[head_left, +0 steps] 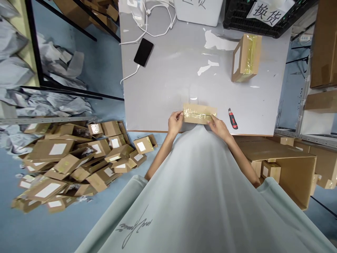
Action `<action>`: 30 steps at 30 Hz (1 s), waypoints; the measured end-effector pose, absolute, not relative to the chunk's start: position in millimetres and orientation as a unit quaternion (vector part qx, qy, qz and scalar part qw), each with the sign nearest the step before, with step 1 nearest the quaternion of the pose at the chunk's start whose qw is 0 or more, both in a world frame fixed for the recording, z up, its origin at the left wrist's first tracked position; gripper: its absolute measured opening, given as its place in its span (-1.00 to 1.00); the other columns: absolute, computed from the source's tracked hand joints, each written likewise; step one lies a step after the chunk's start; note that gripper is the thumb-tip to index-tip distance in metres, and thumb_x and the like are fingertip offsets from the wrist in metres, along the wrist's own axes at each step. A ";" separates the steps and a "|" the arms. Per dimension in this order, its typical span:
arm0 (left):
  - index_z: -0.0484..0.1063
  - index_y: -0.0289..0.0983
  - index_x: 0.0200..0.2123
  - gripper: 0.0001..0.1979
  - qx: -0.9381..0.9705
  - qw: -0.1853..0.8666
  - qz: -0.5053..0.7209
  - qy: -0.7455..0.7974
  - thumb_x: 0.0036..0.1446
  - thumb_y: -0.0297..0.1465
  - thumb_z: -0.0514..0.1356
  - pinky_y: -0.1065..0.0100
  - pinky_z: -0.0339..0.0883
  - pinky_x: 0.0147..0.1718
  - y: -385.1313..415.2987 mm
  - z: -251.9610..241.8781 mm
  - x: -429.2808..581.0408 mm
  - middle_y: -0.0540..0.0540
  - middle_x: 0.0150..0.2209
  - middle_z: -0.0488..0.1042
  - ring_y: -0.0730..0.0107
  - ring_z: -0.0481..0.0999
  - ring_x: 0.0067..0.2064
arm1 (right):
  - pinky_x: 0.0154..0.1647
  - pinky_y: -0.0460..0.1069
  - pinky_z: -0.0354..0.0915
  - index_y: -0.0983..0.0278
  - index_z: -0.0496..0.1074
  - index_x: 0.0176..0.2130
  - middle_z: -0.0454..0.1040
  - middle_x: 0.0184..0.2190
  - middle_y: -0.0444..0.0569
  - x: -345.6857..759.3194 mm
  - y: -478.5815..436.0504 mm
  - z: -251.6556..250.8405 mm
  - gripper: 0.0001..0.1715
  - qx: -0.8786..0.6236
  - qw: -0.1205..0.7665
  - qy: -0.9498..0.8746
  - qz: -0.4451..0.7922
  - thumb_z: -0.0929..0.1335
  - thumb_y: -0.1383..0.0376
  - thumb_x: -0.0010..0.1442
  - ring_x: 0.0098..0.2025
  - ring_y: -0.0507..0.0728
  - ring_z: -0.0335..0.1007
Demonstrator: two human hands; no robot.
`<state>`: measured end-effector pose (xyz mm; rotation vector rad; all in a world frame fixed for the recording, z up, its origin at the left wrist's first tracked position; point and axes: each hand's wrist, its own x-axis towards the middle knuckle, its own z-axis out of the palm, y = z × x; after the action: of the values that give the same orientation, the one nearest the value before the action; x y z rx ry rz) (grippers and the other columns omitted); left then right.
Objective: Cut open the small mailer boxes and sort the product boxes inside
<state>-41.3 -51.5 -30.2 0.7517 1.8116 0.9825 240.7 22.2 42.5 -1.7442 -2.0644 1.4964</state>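
Note:
A small cardboard box with clear yellowish tape along its top lies at the front edge of the grey table. My left hand grips its left end between thumb and fingers. At the right end, my right hand holds the box, fingers on its top near the corner. A dark line runs across the taped face. To the right of my right hand lies a red and black box cutter, touched by neither hand. Farther back on the right stands another taped cardboard box with a white label.
A black phone with a white cable lies at the back left. Behind are a white bin and a black crate. Many cardboard boxes are piled on the floor at left; a large open carton stands at lower right.

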 end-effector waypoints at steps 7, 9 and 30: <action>0.64 -0.30 0.11 -0.62 0.264 0.523 0.358 0.727 0.34 -0.21 0.31 -0.01 0.44 0.37 -33.0 -22.9 -31.1 -0.35 0.28 0.61 -0.05 0.62 0.29 | 0.49 0.43 0.34 0.36 0.40 0.48 0.51 0.42 0.38 269.9 17.8 62.3 -0.07 -0.628 -0.015 -0.650 0.427 0.24 -0.26 0.55 0.45 0.56 0.47; 0.63 -0.32 0.07 -0.60 0.244 0.574 0.339 0.704 0.30 -0.17 0.35 -0.03 0.47 0.32 -27.3 -25.8 -22.9 -0.36 0.21 0.66 -0.07 0.64 0.24 | 0.42 0.43 0.40 0.35 0.43 0.45 0.60 0.32 0.38 272.5 21.2 70.9 -0.05 -0.642 -0.017 -0.648 0.410 0.16 -0.29 0.58 0.36 0.53 0.56; 0.63 -0.24 0.02 -0.72 0.301 0.505 0.382 0.714 0.25 -0.36 0.33 0.18 0.62 0.04 -30.8 11.0 -40.8 -0.17 0.07 0.74 0.17 0.72 0.01 | 0.20 0.26 0.60 0.21 0.64 -0.03 0.79 0.01 0.13 213.0 38.7 50.6 -0.56 -0.650 0.119 -0.613 0.433 0.46 -0.08 0.43 0.07 0.37 0.78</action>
<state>-40.8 -30.8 11.0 0.7267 1.7223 0.9210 213.0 38.7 50.6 -1.9009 -1.7938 1.2654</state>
